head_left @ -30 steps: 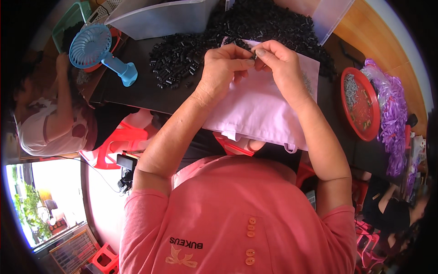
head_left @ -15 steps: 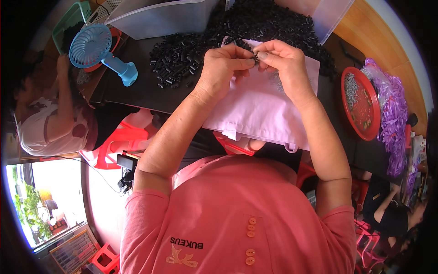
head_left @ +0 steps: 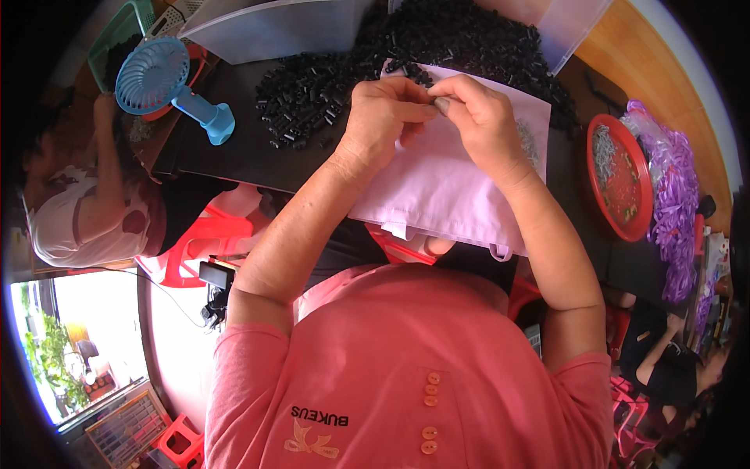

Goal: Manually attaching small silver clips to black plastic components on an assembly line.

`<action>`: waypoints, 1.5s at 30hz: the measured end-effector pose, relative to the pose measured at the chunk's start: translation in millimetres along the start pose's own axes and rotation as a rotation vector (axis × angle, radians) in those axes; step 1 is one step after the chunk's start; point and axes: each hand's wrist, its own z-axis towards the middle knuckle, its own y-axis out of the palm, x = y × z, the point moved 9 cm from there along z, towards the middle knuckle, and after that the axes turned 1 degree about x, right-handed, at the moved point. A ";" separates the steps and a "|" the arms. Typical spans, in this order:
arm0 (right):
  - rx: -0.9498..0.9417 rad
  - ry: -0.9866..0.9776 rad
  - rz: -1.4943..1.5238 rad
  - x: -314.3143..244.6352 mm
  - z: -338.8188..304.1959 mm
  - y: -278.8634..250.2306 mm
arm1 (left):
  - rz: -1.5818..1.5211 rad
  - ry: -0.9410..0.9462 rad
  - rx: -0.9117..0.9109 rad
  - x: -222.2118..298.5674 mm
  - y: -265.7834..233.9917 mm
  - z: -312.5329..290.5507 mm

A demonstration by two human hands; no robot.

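My left hand point(head_left: 380, 119) and my right hand point(head_left: 482, 129) meet fingertip to fingertip above a pink cloth point(head_left: 445, 184). Both are closed in a pinch. A small dark piece, mostly hidden, shows between the left fingertips; whatever the right thumb and forefinger hold is too small to name. Just beyond the hands, a few short black tubular pieces point(head_left: 408, 73) lie on the far edge of the cloth. Beside my right wrist, small silvery metal bits point(head_left: 526, 142) rest on the cloth.
A big heap of black tubular pieces point(head_left: 461, 39) covers the far table, by a clear plastic bin point(head_left: 273, 35). A blue fan point(head_left: 154, 76) stands left. At right are a red tray point(head_left: 633, 184) with metal bits and purple ribbons point(head_left: 676, 203). Other people sit on both sides.
My right hand has turned and its fingers have closed in nearer the left fingertips, uncovering more of the metal bits on the cloth. The left hand has hardly moved.
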 end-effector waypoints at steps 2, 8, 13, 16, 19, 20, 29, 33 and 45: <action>-0.017 -0.019 -0.008 -0.2 -0.3 3.6 | 0.025 -0.007 0.013 0.7 -1.7 0.3; 0.005 0.302 0.359 27.5 -2.3 9.1 | -0.037 0.003 0.034 -0.9 -4.6 2.5; -0.040 0.173 0.163 8.9 -3.0 7.0 | -0.121 -0.033 0.016 -3.9 -7.7 3.8; 0.013 0.041 -0.027 -3.8 -2.3 6.9 | -0.103 -0.014 0.045 -4.1 -7.5 4.3; 0.105 -0.121 -0.276 -14.6 -4.8 7.4 | -0.102 -0.042 -0.002 -4.5 -2.6 3.5; 0.142 -0.215 -0.424 -22.0 -6.5 7.9 | -0.101 -0.044 -0.004 -5.0 -2.3 3.5; 0.164 -0.345 -0.518 -36.3 -6.9 -0.7 | -0.172 -0.067 -0.078 -3.0 5.7 2.3; 0.172 -0.409 -0.514 -43.6 -10.1 -1.1 | -0.070 -0.043 -0.109 1.3 11.7 -2.5; 0.200 -0.175 -0.090 -24.6 1.5 -23.6 | 0.912 0.763 -0.065 107.8 22.3 -21.6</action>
